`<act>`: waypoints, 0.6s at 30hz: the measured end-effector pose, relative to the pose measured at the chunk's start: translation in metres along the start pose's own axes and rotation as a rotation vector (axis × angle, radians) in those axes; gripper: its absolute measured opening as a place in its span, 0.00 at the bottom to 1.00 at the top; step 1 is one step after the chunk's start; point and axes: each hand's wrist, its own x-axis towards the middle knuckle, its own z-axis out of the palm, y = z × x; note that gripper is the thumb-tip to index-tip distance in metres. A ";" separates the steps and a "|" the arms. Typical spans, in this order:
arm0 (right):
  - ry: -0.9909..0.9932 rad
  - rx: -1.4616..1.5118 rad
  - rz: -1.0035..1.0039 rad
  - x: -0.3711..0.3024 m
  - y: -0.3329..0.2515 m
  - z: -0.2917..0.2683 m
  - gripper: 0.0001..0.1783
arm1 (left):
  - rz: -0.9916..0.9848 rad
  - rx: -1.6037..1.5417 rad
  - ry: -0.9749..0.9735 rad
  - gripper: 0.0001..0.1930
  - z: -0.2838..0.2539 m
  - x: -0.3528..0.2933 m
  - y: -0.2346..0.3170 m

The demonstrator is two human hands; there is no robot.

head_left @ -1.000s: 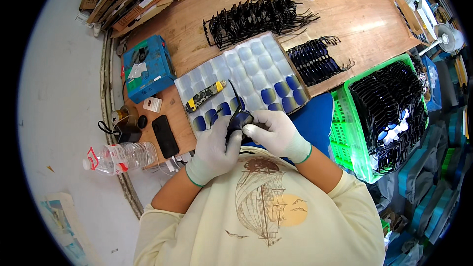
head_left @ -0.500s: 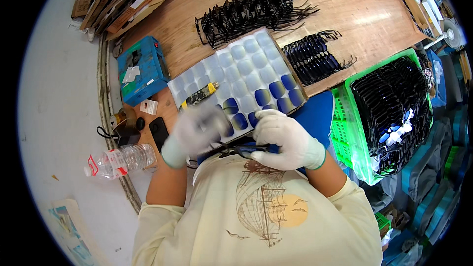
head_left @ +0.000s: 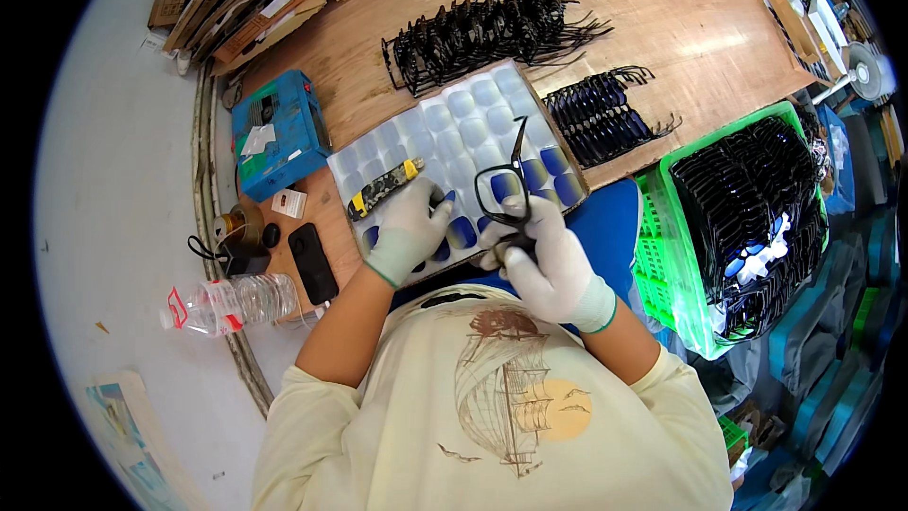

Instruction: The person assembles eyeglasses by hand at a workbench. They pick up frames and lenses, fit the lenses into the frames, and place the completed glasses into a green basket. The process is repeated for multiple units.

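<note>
My right hand (head_left: pixel 547 260), in a white glove with a green cuff, is closed on a black eyeglasses frame (head_left: pixel 480 191). The frame is tilted up over the lens tray, one temple pointing away from me. My left hand (head_left: pixel 413 227), gloved alike, reaches into the tray (head_left: pixel 378 137) with thumb and fingers pinched at a dark blue lens (head_left: pixel 448 196). Several pale and blue-tinted lenses sit in the tray's pockets. A yellow and black utility knife (head_left: pixel 386 188) lies across them beside my left hand.
Beyond the tray lie a heap of black frames (head_left: pixel 482 33) and a row of folded glasses (head_left: pixel 605 114). On the right stands a green basket (head_left: pixel 653 255) full of glasses. A blue box (head_left: pixel 279 132), a phone (head_left: pixel 312 263) and a plastic bottle (head_left: pixel 236 305) are at left.
My right hand has lifted the eyeglasses frame from near my belly and tilted it up over the tray. The left hand has moved away from the frame, forward to the lenses.
</note>
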 end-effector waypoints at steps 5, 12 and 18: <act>-0.055 -0.174 0.151 -0.005 0.000 0.003 0.24 | -0.053 -1.155 -0.202 0.10 -0.044 -0.047 0.033; -0.217 0.046 0.197 -0.004 -0.019 0.008 0.11 | 0.044 -1.450 -0.372 0.10 -0.053 -0.062 0.026; -0.149 0.109 0.170 -0.008 -0.005 0.015 0.12 | 0.089 -1.064 -0.262 0.11 -0.059 -0.071 0.034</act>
